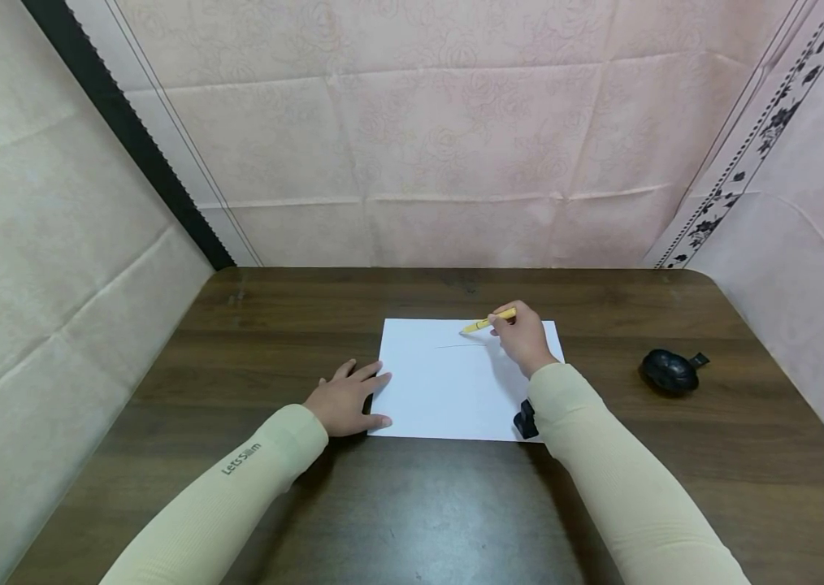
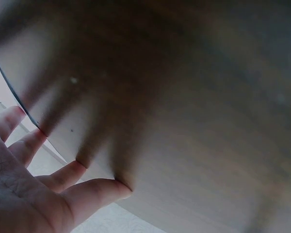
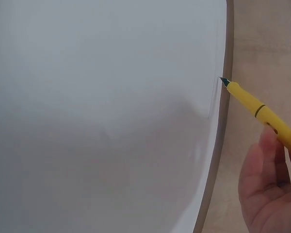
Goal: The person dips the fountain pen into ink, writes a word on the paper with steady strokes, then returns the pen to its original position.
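A white sheet of paper lies on the brown table, with a thin straight line across its upper part. My right hand grips a yellow fountain pen over the sheet's top edge area. In the right wrist view the dark nib of the pen points at the paper, its tip right by a faint line. My left hand is spread flat at the sheet's left edge, fingertips and thumb tip on that margin. Seen from the left wrist, its fingers are straight and apart.
A black rounded object with a small tab sits on the table to the right of the paper. Pale cloth walls rise behind the table and along both sides. A small black device shows under my right wrist.
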Demonstrator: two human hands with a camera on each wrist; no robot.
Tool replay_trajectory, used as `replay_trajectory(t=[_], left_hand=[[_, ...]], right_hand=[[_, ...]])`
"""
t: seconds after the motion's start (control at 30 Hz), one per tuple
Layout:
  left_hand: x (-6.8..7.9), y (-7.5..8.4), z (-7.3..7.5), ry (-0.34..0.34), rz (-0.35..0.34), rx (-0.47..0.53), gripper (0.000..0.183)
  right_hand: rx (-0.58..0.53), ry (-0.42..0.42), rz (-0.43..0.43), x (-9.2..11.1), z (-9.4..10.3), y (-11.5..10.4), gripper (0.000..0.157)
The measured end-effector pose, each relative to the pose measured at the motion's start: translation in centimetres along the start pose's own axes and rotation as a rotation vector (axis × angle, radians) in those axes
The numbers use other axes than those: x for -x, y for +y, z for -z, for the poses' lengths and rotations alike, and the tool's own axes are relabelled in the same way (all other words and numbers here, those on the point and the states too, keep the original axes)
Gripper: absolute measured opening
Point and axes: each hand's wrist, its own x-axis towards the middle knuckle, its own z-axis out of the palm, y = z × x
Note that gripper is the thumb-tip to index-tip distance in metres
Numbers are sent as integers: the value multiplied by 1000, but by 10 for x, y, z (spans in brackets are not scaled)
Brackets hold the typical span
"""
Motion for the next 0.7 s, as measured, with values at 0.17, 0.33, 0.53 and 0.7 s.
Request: replay_trajectory(t=[0.17, 0.33, 0.53, 0.7], left_hand=[[1, 1, 1, -1, 0, 5, 73], [0, 0, 0, -1, 5, 7, 74], [1, -1, 0, -4, 5, 13, 75], [0, -2, -2, -1, 5, 9, 75]], right_hand=[[0, -4, 3, -1, 0, 1, 26], [11, -5, 8, -1, 0, 0, 27], [26, -4, 3, -1, 1, -1, 28], [38, -5, -10, 0, 1, 0, 28]])
